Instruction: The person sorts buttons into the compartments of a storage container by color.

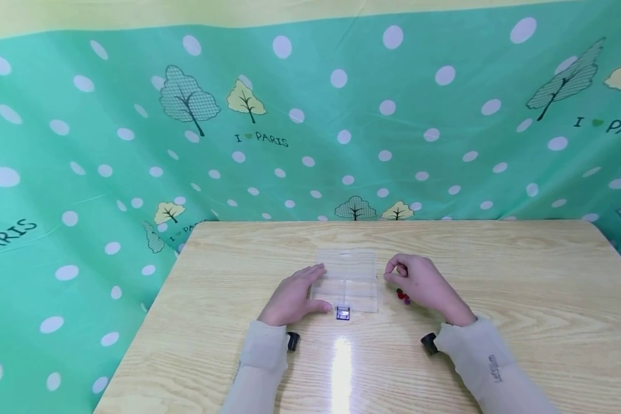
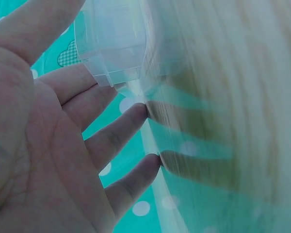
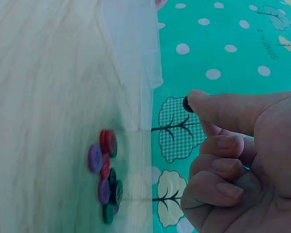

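Observation:
A clear plastic box with its lid raised lies on the table, its inside split by a divider. My left hand rests at the box's left side, fingers spread and nearly straight, thumb by the front edge. In the left wrist view two fingertips touch the table beside the box. To the right of the box, my right hand pinches a small dark button between thumb and forefinger, the other fingers curled. Below that hand lies a small pile of red, purple and green buttons.
A small shiny purple-blue piece sits at the box's front edge; its kind is unclear. The wooden table reaches back to a green dotted cloth. Each wrist bears a dark camera mount.

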{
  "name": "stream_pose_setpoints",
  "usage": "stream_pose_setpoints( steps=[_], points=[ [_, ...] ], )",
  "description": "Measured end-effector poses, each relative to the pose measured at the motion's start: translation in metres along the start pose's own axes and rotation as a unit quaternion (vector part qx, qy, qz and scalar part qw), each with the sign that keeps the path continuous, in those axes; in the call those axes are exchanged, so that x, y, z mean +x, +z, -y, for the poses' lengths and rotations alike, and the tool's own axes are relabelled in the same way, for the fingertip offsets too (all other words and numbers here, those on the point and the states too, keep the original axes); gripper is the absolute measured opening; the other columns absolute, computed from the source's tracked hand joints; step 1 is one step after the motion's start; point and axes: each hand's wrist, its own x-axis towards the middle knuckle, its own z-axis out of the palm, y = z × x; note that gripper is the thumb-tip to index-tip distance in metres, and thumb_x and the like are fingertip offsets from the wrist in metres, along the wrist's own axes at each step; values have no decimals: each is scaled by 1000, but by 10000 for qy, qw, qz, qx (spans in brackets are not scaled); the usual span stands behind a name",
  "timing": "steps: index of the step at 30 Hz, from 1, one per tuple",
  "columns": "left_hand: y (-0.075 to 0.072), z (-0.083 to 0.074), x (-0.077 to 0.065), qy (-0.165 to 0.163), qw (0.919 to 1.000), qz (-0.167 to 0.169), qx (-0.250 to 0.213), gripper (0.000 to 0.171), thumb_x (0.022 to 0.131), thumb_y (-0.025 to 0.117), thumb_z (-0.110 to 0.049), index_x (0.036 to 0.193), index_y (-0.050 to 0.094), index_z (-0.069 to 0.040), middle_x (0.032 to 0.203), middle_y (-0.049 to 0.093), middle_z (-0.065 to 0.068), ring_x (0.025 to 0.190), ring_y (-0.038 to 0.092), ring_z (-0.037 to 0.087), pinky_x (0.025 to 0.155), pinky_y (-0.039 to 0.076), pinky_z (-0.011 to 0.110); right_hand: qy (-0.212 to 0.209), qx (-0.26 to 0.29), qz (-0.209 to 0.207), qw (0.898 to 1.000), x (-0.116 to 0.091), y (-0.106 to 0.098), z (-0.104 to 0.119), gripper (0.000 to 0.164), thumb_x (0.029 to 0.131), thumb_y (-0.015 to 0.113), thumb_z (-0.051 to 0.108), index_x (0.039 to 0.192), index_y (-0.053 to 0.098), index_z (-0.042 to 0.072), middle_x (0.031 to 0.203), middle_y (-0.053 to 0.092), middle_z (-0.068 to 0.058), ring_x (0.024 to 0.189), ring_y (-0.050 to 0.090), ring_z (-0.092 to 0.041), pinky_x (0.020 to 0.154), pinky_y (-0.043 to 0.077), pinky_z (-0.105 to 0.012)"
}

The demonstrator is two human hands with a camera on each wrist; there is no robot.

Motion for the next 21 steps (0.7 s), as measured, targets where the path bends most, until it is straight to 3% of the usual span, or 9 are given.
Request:
stream_pose_setpoints(
  steps=[5, 10, 21],
  points=[
    [0, -1, 1, -19, 10000, 18, 7, 84, 82, 80, -43, 151, 46, -8, 159, 39, 6, 146, 35, 31, 120, 29, 49, -67, 84, 31, 9999, 3, 4, 6, 4, 96, 67, 12, 94, 68, 8, 62, 34, 2, 43, 42, -12, 55, 45, -28],
    [0, -1, 0, -48, 10000, 7, 10, 84, 82, 80, -43, 150, 47, -8, 158, 40, 6, 146, 35, 31, 120, 29, 49, 17, 346, 135, 9993, 6, 9, 11, 4, 96, 67, 11, 93, 67, 8, 64, 34, 2, 46, 39, -12, 46, 40, -25],
    [0, -1, 0, 4, 10000, 22, -3, 83, 83, 79, -42, 150, 46, -8, 159, 39, 7, 146, 35, 31, 120, 29, 49, -166, 254, 66, 9995, 10, 19, 13, 5, 94, 69, 11, 89, 68, 10, 64, 39, 3, 53, 35, -11, 51, 35, -24]
  ],
)
